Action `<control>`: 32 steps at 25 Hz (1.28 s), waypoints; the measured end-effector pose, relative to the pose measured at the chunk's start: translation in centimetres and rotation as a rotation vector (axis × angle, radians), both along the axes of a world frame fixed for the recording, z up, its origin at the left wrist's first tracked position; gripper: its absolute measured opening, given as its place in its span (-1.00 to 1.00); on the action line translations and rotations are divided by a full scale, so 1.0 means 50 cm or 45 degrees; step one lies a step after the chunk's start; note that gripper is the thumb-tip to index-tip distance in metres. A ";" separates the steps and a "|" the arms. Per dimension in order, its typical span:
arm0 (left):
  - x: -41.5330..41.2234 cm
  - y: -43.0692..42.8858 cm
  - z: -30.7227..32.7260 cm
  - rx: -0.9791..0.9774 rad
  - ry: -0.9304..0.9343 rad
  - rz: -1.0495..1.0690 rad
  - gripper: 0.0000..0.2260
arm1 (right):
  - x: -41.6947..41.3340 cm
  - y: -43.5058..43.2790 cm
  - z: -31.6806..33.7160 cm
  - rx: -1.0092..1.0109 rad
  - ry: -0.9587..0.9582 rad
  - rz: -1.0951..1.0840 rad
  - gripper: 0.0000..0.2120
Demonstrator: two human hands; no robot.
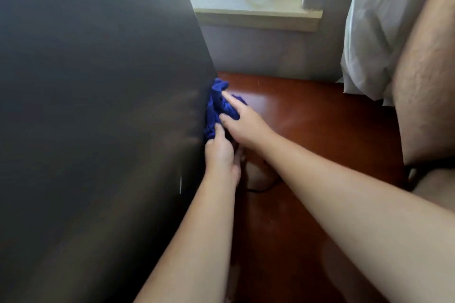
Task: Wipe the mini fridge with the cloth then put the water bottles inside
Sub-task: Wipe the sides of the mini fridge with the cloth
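Your left hand (pixel 219 152) touches the cloth (pixel 216 106), grip unclear; your right hand (pixel 246 126) presses it flat-fingered against the mini fridge (pixel 98 81). You're wiping; next calls for firm sweeps along its side.

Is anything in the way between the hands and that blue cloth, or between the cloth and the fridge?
Nothing visible. The left hand and right hand both touch the cloth, which lies against the mini fridge side.
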State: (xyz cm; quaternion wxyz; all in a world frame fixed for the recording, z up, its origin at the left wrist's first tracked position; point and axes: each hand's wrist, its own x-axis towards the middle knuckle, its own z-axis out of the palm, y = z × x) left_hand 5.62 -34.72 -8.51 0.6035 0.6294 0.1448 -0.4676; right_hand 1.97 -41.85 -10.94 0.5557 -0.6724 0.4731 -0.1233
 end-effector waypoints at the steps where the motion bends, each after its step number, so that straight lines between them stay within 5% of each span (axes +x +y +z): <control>1: -0.010 0.040 0.009 -0.019 0.011 0.037 -0.74 | -0.015 0.038 0.017 0.001 -0.022 0.018 -0.39; 13: -0.064 0.410 0.196 -0.534 0.304 0.160 -0.62 | -0.078 0.434 0.242 -0.398 -0.306 -0.105 -0.46; 21: -0.069 0.439 0.389 -0.840 -0.088 0.043 -0.71 | -0.064 0.473 0.462 -0.887 -0.590 -0.188 -0.45; 26: -0.067 0.393 0.268 -0.620 -0.127 0.019 -0.68 | -0.064 0.420 0.332 -0.612 -0.470 -0.149 -0.45; 32: -0.073 0.320 0.092 -0.066 -0.080 0.092 -0.70 | -0.071 0.341 0.109 -0.091 -0.206 0.012 -0.44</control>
